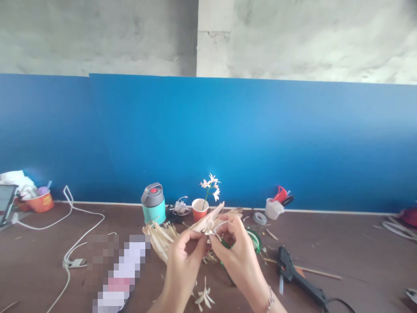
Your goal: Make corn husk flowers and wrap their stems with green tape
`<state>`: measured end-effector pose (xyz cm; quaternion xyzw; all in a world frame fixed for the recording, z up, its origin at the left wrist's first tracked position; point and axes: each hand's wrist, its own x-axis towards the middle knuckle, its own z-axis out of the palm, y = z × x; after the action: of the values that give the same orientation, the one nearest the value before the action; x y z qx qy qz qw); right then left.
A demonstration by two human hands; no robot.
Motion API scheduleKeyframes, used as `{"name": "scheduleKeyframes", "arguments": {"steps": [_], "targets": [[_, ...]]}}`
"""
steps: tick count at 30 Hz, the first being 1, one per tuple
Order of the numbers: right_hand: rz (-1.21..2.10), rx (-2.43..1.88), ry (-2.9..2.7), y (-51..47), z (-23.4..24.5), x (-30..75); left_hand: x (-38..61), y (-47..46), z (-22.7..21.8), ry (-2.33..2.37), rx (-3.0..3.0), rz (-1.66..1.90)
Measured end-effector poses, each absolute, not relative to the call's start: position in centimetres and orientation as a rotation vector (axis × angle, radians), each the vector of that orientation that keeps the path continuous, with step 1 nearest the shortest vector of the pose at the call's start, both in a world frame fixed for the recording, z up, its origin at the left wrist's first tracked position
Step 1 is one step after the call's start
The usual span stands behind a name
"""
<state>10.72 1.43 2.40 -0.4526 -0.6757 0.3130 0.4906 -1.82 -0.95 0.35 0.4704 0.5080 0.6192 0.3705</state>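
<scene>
Holding a small husk flower (208,225) in both hands, over the middle of the brown surface (358,261), close to its front edge.

Head view: the left hand (184,261) and the right hand (239,254) come up from the front edge, wrists bent in, and meet in the middle. The fingers of both hands are pinched tight on the husk flower, one hand on each side. It looks dry, thin and very light, so it would likely bend or tear if squeezed hard. The thicker base looks like the best place to hold it. A pile of husk strips (159,238) lies just behind the left hand. A green tape roll (256,240) sits beside the right hand. A black glue gun (295,274) lies toward the right edge.
</scene>
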Motion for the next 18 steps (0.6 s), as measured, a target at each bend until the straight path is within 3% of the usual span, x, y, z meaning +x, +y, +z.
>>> {"name": "scheduleKeyframes", "arguments": {"steps": [18], "targets": [[0.784,-0.964,-1.622,0.91,2.61,10.47,-1.74,-1.58,-0.06,1.418,1.775,1.823]]}}
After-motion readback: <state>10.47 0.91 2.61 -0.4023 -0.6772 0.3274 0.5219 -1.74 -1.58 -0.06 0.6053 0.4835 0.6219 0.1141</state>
